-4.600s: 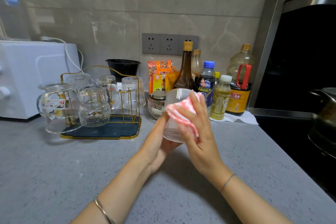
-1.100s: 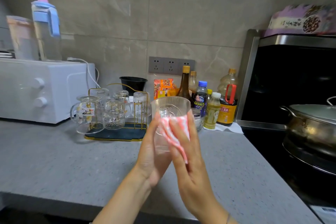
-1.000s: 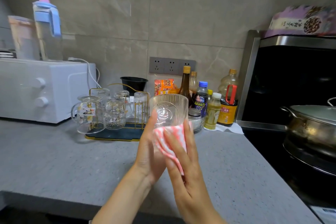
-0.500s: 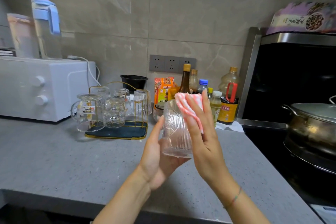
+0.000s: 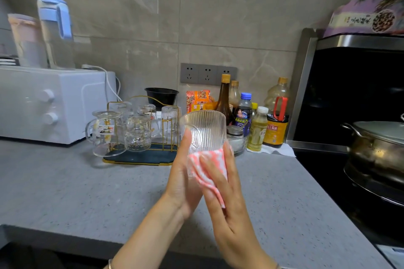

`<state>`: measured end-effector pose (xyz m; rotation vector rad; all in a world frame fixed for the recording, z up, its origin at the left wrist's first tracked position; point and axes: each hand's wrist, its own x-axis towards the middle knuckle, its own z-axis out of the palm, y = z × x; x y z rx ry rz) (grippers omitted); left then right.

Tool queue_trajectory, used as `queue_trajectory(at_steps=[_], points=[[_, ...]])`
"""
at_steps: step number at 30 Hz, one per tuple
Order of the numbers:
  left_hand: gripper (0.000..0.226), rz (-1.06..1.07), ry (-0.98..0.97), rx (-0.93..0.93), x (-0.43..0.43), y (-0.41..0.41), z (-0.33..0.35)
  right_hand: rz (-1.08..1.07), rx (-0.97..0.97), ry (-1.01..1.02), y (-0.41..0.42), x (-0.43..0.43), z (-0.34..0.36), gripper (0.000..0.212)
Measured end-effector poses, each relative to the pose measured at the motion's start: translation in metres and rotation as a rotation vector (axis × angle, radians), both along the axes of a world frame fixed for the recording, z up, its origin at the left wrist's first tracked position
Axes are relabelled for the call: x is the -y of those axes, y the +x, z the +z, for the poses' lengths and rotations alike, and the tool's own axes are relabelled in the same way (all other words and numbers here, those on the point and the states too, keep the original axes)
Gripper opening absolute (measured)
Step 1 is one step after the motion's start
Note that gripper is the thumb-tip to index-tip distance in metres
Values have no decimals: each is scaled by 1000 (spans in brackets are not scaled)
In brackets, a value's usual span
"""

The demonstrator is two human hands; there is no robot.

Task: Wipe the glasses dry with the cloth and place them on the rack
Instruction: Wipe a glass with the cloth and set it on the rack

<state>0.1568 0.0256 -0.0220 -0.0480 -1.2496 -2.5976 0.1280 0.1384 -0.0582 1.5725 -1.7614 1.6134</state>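
Ribbed glass (image 5: 205,129) in left hand (image 5: 181,181); right hand (image 5: 227,209) fingers (image 5: 211,172) straight, together, flat on pink cloth (image 5: 216,156).

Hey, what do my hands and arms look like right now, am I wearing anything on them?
Both forearms are bare, with no sleeves in view, and neither the left hand nor the right hand wears a glove. A thin metal bangle circles the left wrist; a thin band just shows at the right wrist.

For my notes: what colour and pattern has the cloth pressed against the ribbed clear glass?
The small cloth is pink-and-white checked; the head view shows it best.
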Motion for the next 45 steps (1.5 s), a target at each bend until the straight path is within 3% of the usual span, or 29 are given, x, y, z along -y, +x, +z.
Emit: queue_trajectory(at_steps=[3, 7, 9, 18, 21, 28, 32, 34, 37, 39, 41, 43, 45], points=[[103, -32, 50, -42, 0, -1, 0, 6, -8, -10, -2, 0, 7, 44], [61, 81, -22, -31, -8, 3, 0, -24, 22, -57, -10, 4, 23, 47], [55, 104, -59, -10, -10, 4, -3, -49, 49, -66, -19, 4, 33, 46], [69, 97, -31, -24, -17, 1, -12, -10, 85, -65, -30, 1, 44, 56], [65, 116, -58, -36, -21, 2, -11, 5, 99, -65, -24, 0, 33, 56], [83, 124, -29, -6, -3, -1, -2, 100, 119, -1, -9, -10, 1, 48], [84, 249, -95, 48, 12, 3, -7, 187, 140, 81, -16, -27, 20, 37], [80, 261, -147, 85, 14, 6, -12, 132, 251, 76, -25, -33, 40, 35], [91, 236, -280, 143, 14, 9, -18, -93, 357, 65, -44, -36, 76, 39], [70, 187, -329, 137, 11, 11, -17, -144, 274, 141, -53, -35, 103, 31], [51, 133, -370, 135, 7, 12, -15, -85, 182, 341, -59, -32, 121, 24], [43, 123, -414, 142, 5, 11, -13, -52, 116, 564, -63, -27, 126, 21], [49, 129, -440, 134, 3, 14, -9, -35, 128, 683, -63, -23, 126, 17]])
